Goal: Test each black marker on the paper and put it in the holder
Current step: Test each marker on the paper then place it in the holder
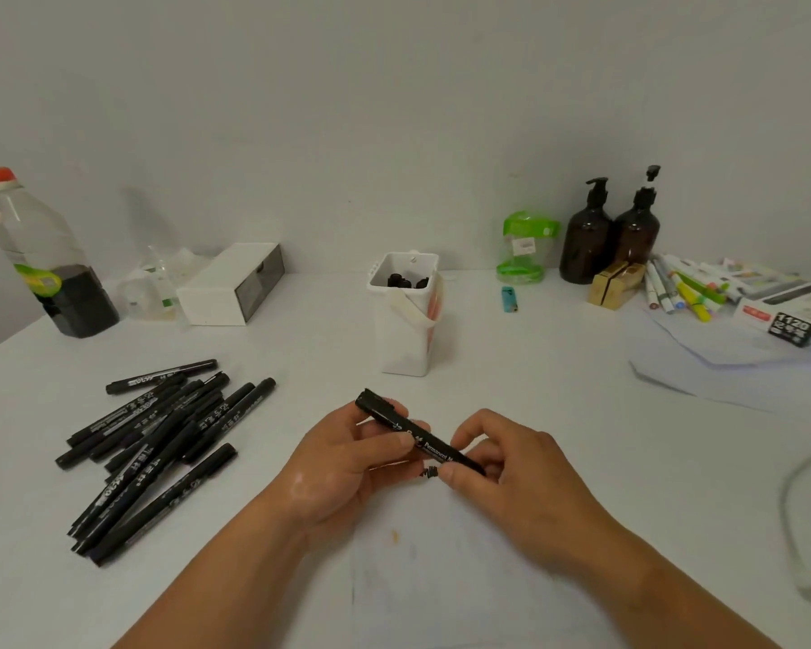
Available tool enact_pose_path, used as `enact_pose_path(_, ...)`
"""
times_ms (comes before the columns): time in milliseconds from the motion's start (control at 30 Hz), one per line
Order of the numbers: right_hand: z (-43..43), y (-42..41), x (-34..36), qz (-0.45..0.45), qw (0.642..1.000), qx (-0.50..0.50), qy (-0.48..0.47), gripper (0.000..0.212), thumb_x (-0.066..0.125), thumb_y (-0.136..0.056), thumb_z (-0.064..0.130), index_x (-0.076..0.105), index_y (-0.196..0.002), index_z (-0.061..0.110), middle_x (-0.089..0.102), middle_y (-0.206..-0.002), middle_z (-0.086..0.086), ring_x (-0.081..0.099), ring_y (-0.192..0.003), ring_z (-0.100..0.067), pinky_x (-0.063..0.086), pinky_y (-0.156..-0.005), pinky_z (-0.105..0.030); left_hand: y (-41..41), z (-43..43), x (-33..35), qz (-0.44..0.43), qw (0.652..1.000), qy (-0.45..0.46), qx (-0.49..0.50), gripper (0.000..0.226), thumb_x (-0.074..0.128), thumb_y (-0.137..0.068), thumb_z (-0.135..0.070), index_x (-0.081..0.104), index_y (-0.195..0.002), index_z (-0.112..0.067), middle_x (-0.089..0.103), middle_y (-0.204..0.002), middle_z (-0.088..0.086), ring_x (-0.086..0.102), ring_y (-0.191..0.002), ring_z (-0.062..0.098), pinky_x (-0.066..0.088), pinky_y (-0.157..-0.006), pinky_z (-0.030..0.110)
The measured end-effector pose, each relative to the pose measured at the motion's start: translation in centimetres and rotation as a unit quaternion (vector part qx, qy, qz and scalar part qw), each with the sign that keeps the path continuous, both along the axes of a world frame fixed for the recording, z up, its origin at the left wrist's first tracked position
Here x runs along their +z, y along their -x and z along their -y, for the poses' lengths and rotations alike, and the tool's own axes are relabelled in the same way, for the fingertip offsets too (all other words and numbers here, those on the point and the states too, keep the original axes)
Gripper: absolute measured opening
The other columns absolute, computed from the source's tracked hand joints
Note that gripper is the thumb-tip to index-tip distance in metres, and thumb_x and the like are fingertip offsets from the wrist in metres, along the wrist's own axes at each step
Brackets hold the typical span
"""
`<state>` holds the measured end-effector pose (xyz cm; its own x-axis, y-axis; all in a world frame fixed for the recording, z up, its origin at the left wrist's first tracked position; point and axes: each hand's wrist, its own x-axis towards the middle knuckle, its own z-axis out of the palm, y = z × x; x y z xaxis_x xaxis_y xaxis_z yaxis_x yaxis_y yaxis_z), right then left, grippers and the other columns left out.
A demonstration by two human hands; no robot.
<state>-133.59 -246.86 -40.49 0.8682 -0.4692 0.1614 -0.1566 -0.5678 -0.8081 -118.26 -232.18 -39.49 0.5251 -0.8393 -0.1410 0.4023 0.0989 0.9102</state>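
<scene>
Both hands hold one black marker (pixel 420 435) above the white paper (pixel 464 569) at the table's middle. My left hand (pixel 347 466) grips its upper, far end; my right hand (pixel 502 466) pinches the lower end, which is hidden in the fingers. A small black scribble (pixel 431 472) shows on the paper just under the marker. A pile of several black markers (pixel 160 442) lies to the left. The white holder (pixel 406 316) stands upright behind the hands, with a few black marker ends visible inside.
At the back left stand a bottle of dark liquid (pixel 48 260) and a white box (pixel 233 285). Back right holds two brown pump bottles (pixel 609 231), a green container (pixel 525 248), a blue lighter (pixel 510 299), coloured pens (pixel 684 288) and a cable (pixel 801 522).
</scene>
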Motion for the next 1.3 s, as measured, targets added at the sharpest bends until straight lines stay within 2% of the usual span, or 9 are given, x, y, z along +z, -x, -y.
enact_pose_path(133, 0.9, 0.2, 0.0, 0.029, 0.998, -0.003, -0.05, 0.015, 0.079, -0.084, 0.038, 0.068, -0.094, 0.035, 0.071, -0.072, 0.012, 0.049, -0.058, -0.002, 0.042, -0.057, -0.012, -0.8, -1.0, -0.3, 0.07, 0.997, 0.0, 0.023, 0.024, 0.079, -0.073, 0.003, 0.073, -0.086, -0.016, 0.072, -0.106, 0.022, 0.071, -0.087, 0.03, 0.06, -0.074, 0.032)
enact_pose_path(200, 1.3, 0.3, 0.2, 0.042, 0.997, -0.012, -0.066, 0.019, 0.077, -0.079, 0.043, 0.07, -0.094, 0.035, 0.073, -0.076, 0.009, 0.056, -0.065, -0.009, 0.043, -0.061, -0.013, -1.1, -1.6, -0.2, 0.175, 0.983, -0.024, 0.044, 0.024, 0.079, -0.073, -0.004, 0.072, -0.088, -0.022, 0.075, -0.102, 0.012, 0.072, -0.086, 0.024, 0.058, -0.075, 0.028)
enact_pose_path(333, 1.4, 0.4, 0.4, 0.066, 0.993, -0.019, -0.091, 0.017, 0.078, -0.074, 0.041, 0.072, -0.09, 0.038, 0.075, -0.083, 0.005, 0.065, -0.081, -0.021, 0.049, -0.072, -0.02, -0.5, -2.4, -0.2, 0.547, 0.829, -0.108, 0.044, 0.021, 0.073, -0.087, -0.027, 0.07, -0.106, -0.036, 0.072, -0.097, -0.019, 0.068, -0.089, 0.007, 0.049, -0.077, 0.011)
enact_pose_path(400, 1.1, 0.4, 0.5, 0.072, 0.992, -0.005, -0.106, 0.015, 0.08, -0.077, 0.035, 0.073, -0.09, 0.037, 0.076, -0.086, 0.004, 0.068, -0.083, -0.023, 0.052, -0.075, -0.026, 0.4, -2.0, -0.3, 0.626, 0.775, -0.088, 0.0, 0.023, 0.064, -0.093, -0.032, 0.067, -0.115, -0.033, 0.068, -0.098, -0.02, 0.062, -0.088, 0.004, 0.044, -0.075, 0.009)
enact_pose_path(533, 0.1, 0.3, 0.9, 0.097, 0.981, 0.021, -0.168, 0.013, 0.077, -0.075, 0.029, 0.074, -0.087, 0.032, 0.073, -0.074, 0.01, 0.063, -0.062, -0.003, 0.046, -0.058, -0.013, 1.4, -1.3, -0.6, 0.659, 0.746, -0.091, -0.041, 0.019, 0.052, -0.101, -0.029, 0.062, -0.117, -0.024, 0.061, -0.093, -0.014, 0.054, -0.081, 0.007, 0.043, -0.073, 0.019)
enact_pose_path(700, -0.7, 0.3, 1.1, 0.097, 0.955, 0.056, -0.275, 0.014, 0.079, -0.075, 0.027, 0.073, -0.087, 0.024, 0.062, -0.063, 0.007, 0.047, -0.051, -0.011, 0.039, -0.046, -0.02, 2.2, -1.3, -0.9, 0.675, 0.73, -0.106, -0.027, 0.03, 0.038, -0.102, -0.043, 0.056, -0.102, -0.018, 0.049, -0.072, -0.01, 0.045, -0.063, 0.015, 0.04, -0.059, 0.03)
enact_pose_path(1100, -0.6, 0.7, 1.2, 0.093, 0.956, 0.11, -0.256, 0.021, 0.075, -0.079, 0.04, 0.071, -0.089, 0.022, 0.058, -0.069, -0.002, 0.046, -0.061, -0.023, 0.039, -0.051, -0.033, 3.1, -1.1, -0.4, 0.667, 0.739, -0.093, -0.03, 0.022, 0.033, -0.098, -0.056, 0.044, -0.096, -0.037, 0.041, -0.058, -0.019, 0.041, -0.053, 0.006, 0.028, -0.052, 0.016)
enact_pose_path(1233, -0.7, 0.7, 1.0, 0.099, 0.962, 0.097, -0.235, 0.021, 0.075, -0.078, 0.043, 0.071, -0.088, 0.024, 0.06, -0.07, 0.002, 0.049, -0.063, -0.02, 0.04, -0.053, -0.03, 3.3, -1.1, -0.4, 0.672, 0.734, -0.098, -0.019, 0.032, 0.032, -0.099, -0.057, 0.051, -0.099, -0.03, 0.043, -0.063, -0.016, 0.044, -0.057, 0.011, 0.037, -0.053, 0.024)
enact_pose_path(1300, -0.8, 0.5, 0.8, 0.109, 0.968, 0.081, -0.21, 0.019, 0.073, -0.078, 0.044, 0.07, -0.087, 0.028, 0.061, -0.069, 0.007, 0.051, -0.059, -0.011, 0.043, -0.054, -0.024, 3.3, -1.0, -0.5, 0.646, 0.755, -0.106, -0.022, 0.035, 0.033, -0.101, -0.055, 0.053, -0.105, -0.026, 0.049, -0.071, -0.014, 0.049, -0.065, 0.011, 0.042, -0.06, 0.026)
